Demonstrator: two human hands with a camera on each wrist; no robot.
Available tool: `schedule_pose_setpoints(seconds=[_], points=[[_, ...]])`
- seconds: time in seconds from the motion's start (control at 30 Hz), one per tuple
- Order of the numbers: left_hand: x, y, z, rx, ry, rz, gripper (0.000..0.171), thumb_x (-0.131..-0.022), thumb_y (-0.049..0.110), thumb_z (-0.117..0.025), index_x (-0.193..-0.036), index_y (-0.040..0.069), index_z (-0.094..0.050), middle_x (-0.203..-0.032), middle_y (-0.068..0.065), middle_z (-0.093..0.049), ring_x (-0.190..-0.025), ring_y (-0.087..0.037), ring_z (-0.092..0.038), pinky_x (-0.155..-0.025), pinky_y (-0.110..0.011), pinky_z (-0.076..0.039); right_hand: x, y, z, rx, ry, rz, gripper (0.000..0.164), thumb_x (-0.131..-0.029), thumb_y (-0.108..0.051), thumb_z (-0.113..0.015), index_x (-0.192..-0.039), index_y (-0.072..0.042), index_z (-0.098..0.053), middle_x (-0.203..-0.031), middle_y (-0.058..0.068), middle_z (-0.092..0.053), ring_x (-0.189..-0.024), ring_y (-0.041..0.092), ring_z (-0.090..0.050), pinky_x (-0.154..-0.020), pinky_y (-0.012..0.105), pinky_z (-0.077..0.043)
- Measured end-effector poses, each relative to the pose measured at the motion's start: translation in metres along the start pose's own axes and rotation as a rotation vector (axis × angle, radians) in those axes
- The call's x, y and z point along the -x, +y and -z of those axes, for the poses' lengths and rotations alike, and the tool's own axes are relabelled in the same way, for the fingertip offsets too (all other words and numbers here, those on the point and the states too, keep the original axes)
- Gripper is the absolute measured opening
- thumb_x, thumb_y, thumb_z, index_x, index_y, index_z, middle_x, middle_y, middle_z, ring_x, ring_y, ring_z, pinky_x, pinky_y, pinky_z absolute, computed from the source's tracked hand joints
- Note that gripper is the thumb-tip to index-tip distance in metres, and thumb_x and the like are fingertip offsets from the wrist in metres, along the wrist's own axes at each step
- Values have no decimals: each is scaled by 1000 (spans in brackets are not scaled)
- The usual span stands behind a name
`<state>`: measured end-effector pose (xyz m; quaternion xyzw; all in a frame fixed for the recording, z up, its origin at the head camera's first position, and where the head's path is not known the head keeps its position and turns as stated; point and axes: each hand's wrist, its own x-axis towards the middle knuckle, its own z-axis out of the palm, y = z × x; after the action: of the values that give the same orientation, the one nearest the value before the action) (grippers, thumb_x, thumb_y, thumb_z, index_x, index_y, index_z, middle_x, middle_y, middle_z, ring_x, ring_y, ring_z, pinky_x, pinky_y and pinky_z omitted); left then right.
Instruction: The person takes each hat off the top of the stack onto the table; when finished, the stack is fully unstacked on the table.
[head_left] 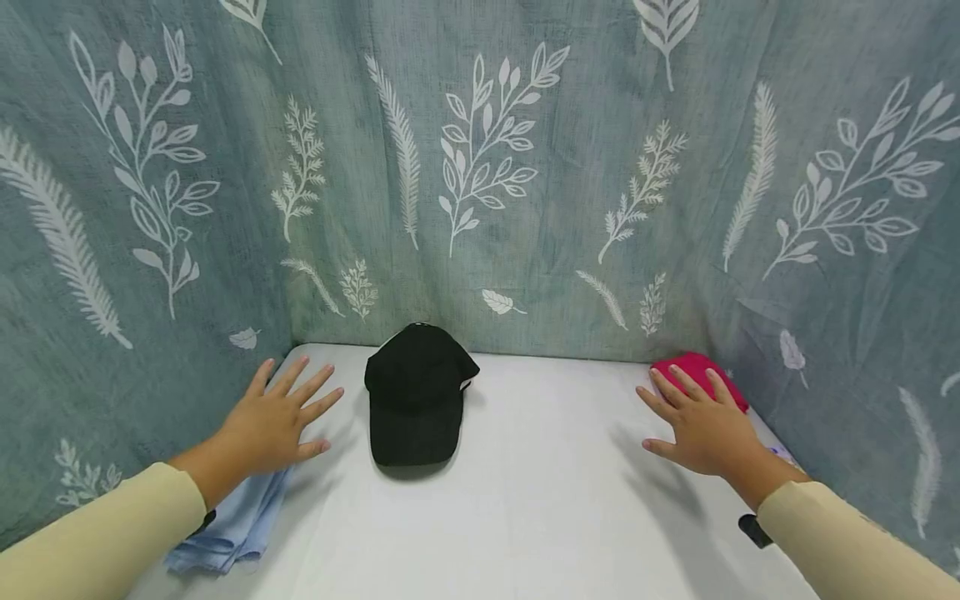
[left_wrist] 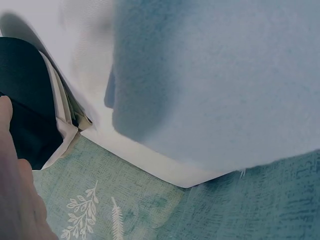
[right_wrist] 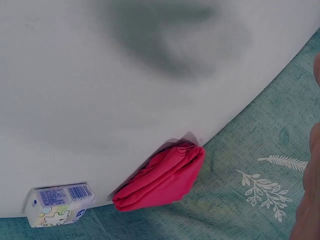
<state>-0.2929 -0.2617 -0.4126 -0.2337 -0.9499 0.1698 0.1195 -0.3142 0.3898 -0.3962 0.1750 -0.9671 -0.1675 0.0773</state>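
Note:
Both hands are held out over the white table [head_left: 540, 467] with fingers spread, and neither holds anything. My left hand [head_left: 273, 425] is at the left, between a folded light blue cloth [head_left: 232, 525] and a black cap [head_left: 416, 392]. The cap lies with its brim towards me. In the left wrist view the blue cloth [left_wrist: 230, 85] fills much of the picture, and part of the cap [left_wrist: 27, 70] shows at the left edge. At the right, my right hand [head_left: 708, 429] overlaps a folded red cloth [head_left: 696, 362] in the head view.
A small white and purple pack [right_wrist: 60, 205] with a barcode lies by the red cloth [right_wrist: 162, 177] along the table's right edge. Green-blue curtains [head_left: 502, 275] with white leaf prints enclose the back and both sides. A small black object [head_left: 753, 531] shows beside the right sleeve.

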Motion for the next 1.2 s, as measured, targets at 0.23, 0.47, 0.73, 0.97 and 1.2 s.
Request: schedule_pose_setpoints(seconds=[0.23, 0.47, 0.73, 0.97, 1.2], points=[[1, 1, 0, 26, 0, 22, 79, -97, 69, -57, -164, 32, -36, -175, -6, -19, -161, -43, -12, -123, -74, -4, -6, -1, -7, -38, -6, -9, 98, -88, -87, -46, -166, -29, -31, -173, 16, -22, -159, 46, -12, -121, 74, 10], [0, 9, -3, 109, -50, 52, 76, -98, 64, -58, -163, 28, -40, -174, -9, -25, -159, -45, -16, -121, -77, -7, -14, -20, -14, -146, 15, -22, 94, -92, -84, -46, -166, -27, -32, -173, 16, -22, -159, 46, -13, -121, 75, 3], [-1, 29, -10, 325, -125, 160, 81, -100, 75, -41, -164, 26, -36, -173, -14, -23, -158, -50, -14, -118, -81, -6, -35, -58, -30, -285, -3, -25, 90, -97, -81, -40, -166, -24, -30, -173, 16, -23, -159, 46, -14, -121, 76, 0], [-7, 51, -12, 491, -144, 257, 78, -103, 70, -42, -165, 23, -35, -172, -19, -24, -155, -55, -17, -117, -81, -12, -53, -96, -31, -471, -8, -26, 85, -100, -75, -42, -166, -22, -32, -171, 18, -27, -158, 46, -20, -122, 75, -7], [-14, 69, -20, 621, -137, 336, 73, -105, 57, -51, -163, 15, -37, -166, -31, -28, -150, -62, -20, -113, -80, -27, -68, -130, -30, -641, -12, -29, 74, -104, -59, -52, -165, -21, -35, -169, 17, -33, -157, 42, -28, -126, 67, -11]])
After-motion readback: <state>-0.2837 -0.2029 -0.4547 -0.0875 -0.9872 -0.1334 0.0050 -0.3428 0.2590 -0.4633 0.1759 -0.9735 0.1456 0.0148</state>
